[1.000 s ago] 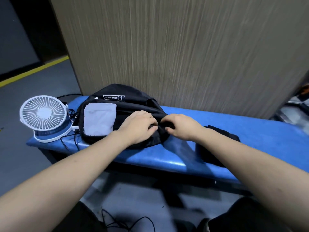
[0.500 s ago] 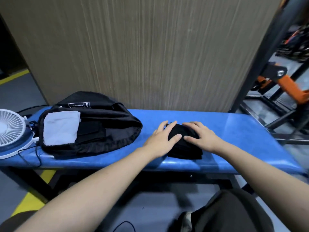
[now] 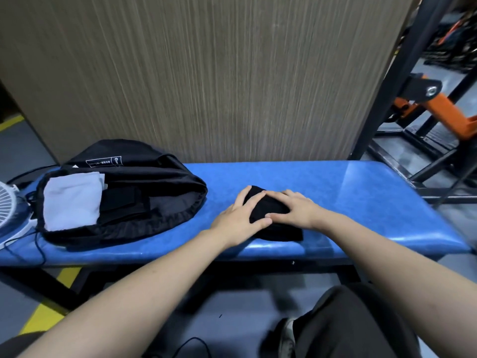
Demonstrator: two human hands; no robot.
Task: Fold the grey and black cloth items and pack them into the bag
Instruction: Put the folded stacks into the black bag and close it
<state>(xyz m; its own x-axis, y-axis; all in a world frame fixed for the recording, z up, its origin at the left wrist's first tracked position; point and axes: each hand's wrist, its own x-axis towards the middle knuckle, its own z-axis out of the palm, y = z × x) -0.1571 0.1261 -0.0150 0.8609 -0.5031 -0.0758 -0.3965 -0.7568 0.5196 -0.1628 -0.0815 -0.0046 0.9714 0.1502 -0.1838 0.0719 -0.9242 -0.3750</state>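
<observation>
Black folded cloth (image 3: 273,223) lay on the blue bench (image 3: 361,197), right of the open bag (image 3: 160,202). The left hand (image 3: 240,220) and right hand (image 3: 296,208) pressed it, fingers flat.

You face a wood-grain wall (image 3: 206,73) behind the blue bench (image 3: 361,202); grey floor (image 3: 232,319), orange-and-black frame (image 3: 444,109) upper right.
</observation>
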